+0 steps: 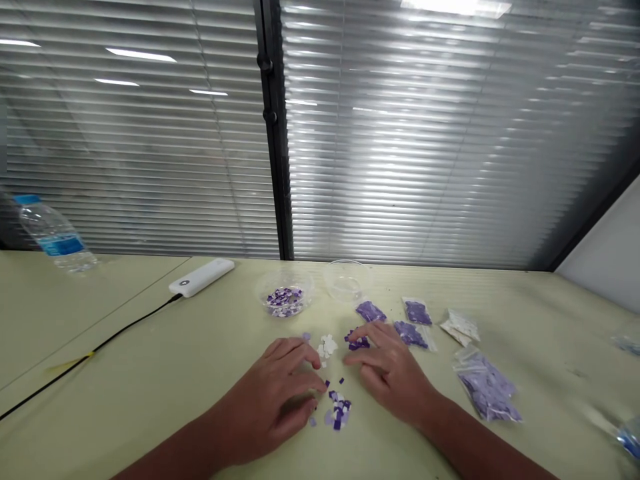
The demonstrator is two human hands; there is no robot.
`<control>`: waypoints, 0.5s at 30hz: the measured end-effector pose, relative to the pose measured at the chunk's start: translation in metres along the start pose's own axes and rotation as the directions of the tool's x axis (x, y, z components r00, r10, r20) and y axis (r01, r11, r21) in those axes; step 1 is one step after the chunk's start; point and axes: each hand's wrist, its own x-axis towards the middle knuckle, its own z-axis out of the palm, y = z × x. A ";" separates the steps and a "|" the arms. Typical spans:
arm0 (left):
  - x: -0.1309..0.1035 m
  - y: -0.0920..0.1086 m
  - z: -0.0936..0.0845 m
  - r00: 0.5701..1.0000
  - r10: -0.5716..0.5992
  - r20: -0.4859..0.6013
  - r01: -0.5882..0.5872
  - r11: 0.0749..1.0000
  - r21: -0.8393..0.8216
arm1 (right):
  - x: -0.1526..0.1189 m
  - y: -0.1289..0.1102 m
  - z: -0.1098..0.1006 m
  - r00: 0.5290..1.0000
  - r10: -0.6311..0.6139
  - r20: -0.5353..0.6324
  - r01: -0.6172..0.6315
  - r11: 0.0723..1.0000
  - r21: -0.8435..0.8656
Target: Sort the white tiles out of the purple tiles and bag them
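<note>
Small square tiles lie in loose piles on the table. A mixed pile of purple, lilac and white tiles (339,410) sits between my hands, nearest to me. My left hand (283,397) rests just left of it, fingers curved and thumb apart, the index fingertip beside a stray dark tile (327,383). My right hand (389,365) reaches over the dark purple pile (356,343), its index finger at the pile and its fingers spread. Between both hands lies a white pile (327,347). A few lilac tiles (306,337) show behind my left fingers, partly hidden.
A clear bowl (261,293) holds mixed tiles; beside it stands another clear container (345,277). Bags of purple tiles (417,312), lilac tiles (485,387) and white tiles (460,327) lie right. Leftward are a white power bank (203,277), its black cable (125,327) and a water bottle (55,233).
</note>
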 end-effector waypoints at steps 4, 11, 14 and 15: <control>0.000 0.001 0.000 0.999 -0.013 0.030 0.013 1.000 -0.001 | 0.001 -0.007 0.000 0.993 -0.081 0.084 0.078 0.996 0.038; 0.000 -0.001 0.000 0.999 0.032 0.005 -0.032 0.999 0.003 | 0.001 -0.012 -0.001 0.990 -0.041 0.133 0.034 0.998 0.055; 0.000 0.001 -0.003 0.996 0.080 0.030 -0.080 0.997 0.013 | 0.001 -0.009 0.000 0.990 -0.025 0.137 0.017 0.998 0.059; 0.000 0.002 -0.003 0.996 0.087 0.035 -0.088 0.996 0.020 | 0.001 -0.006 0.001 0.995 0.042 0.090 -0.045 0.999 0.030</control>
